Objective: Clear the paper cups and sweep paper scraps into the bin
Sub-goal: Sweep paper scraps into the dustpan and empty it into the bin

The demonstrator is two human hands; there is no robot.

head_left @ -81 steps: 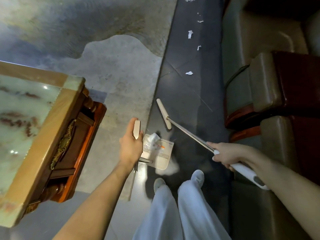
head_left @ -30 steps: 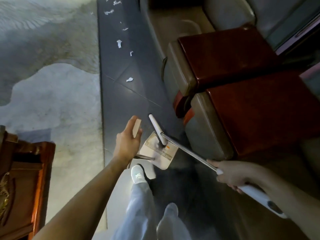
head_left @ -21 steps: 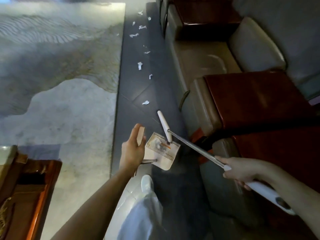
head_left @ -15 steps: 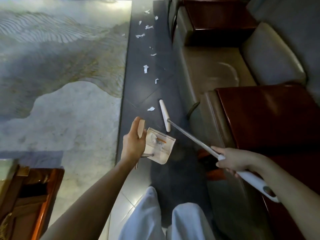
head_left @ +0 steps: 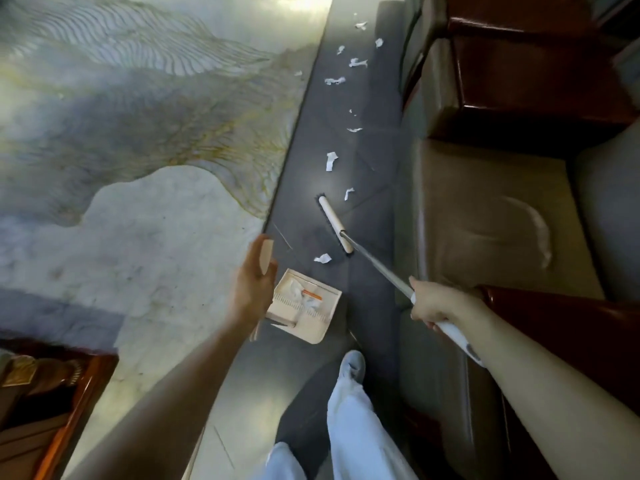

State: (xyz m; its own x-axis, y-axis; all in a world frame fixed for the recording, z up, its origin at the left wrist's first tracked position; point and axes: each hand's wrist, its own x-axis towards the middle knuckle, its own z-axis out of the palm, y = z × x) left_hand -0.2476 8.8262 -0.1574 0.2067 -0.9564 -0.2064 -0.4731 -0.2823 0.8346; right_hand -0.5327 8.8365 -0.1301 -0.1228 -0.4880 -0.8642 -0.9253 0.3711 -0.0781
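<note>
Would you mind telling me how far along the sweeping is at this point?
Done: a few scraps already sit in the dustpan. In hand: the left hand holds the dustpan's handle, and the right hand grips the broom, whose head is beside the nearest scrap. Left: a trail of scraps along the dark floor strip ahead; no bin or cups are in view.
</note>
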